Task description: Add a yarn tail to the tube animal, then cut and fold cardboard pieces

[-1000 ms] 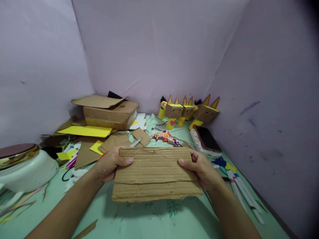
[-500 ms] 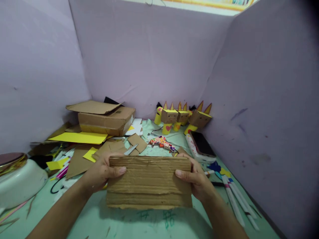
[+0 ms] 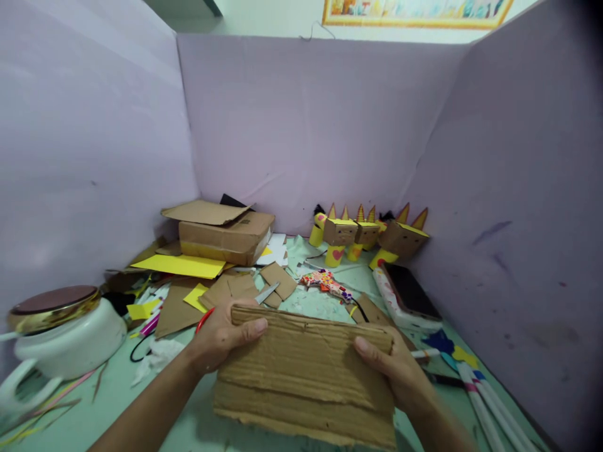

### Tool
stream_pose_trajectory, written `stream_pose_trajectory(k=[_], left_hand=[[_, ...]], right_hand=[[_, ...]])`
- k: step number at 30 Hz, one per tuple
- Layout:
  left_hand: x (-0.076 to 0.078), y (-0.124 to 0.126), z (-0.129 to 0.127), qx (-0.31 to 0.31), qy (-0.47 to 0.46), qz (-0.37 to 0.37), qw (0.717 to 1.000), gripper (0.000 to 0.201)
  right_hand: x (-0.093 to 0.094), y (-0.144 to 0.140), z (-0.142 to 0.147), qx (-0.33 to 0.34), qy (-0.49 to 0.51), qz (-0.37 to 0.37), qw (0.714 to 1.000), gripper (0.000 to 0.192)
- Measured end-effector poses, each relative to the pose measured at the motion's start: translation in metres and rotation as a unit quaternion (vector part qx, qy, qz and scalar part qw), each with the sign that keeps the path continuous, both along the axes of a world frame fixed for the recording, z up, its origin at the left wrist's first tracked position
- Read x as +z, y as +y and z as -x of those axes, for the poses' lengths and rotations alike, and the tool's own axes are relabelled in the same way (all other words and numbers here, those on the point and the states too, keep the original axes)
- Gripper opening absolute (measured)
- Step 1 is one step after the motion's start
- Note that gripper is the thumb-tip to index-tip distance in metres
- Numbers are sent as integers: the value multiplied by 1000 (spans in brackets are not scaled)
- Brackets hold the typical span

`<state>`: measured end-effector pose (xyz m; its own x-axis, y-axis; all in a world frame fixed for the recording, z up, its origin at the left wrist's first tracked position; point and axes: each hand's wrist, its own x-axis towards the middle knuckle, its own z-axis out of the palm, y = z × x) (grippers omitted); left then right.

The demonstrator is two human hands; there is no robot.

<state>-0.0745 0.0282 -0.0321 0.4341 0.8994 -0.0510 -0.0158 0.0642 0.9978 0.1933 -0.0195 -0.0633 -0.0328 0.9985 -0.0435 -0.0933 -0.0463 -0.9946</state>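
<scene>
Two hands share one load in the head view: the left hand (image 3: 221, 336) and the right hand (image 3: 393, 370) each clamp an end of the corrugated cardboard sheet (image 3: 306, 376), thumbs curled over the ribbed top face, the other fingers tucked underneath, low in the middle of the frame above the green table (image 3: 117, 408). To handle it well, I'd judge, the grips should stay even at both ends so the torn layer across the sheet doesn't buckle. The fingers beneath the sheet are hidden, and its near right corner almost runs off the bottom edge. Red scissor handles (image 3: 205, 319) peek out behind the left hand, probably resting on the table. The markers (image 3: 485, 402) at lower right are cut off.
</scene>
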Motion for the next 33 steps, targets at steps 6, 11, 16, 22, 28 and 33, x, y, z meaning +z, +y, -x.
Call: stream_pose_trajectory(k=[6,11,16,22,28,33], left_hand=[[4,-2,-1,-2,5,-6,1000,40],[10,-5,-5,9,-5,18,1000,41],[11,-4,-5,17,11,70,997,48],[7,-3,-5,11,11,70,997,44],[4,-1,-5,-5,-22,116,993,36],[-2,3,-1,-26,-26,115,993,32]], right_hand=[[6,-1,0,0,-13,-1,1000,39],[1,0,-3,12,-38,-3,999,37],[0,0,-3,19,-29,12,999,37],[4,-1,-3,9,-56,-14,998,38],[2,1,-1,-1,-78,-34,996,38],[5,-1,-1,42,-58,-11,997,40]])
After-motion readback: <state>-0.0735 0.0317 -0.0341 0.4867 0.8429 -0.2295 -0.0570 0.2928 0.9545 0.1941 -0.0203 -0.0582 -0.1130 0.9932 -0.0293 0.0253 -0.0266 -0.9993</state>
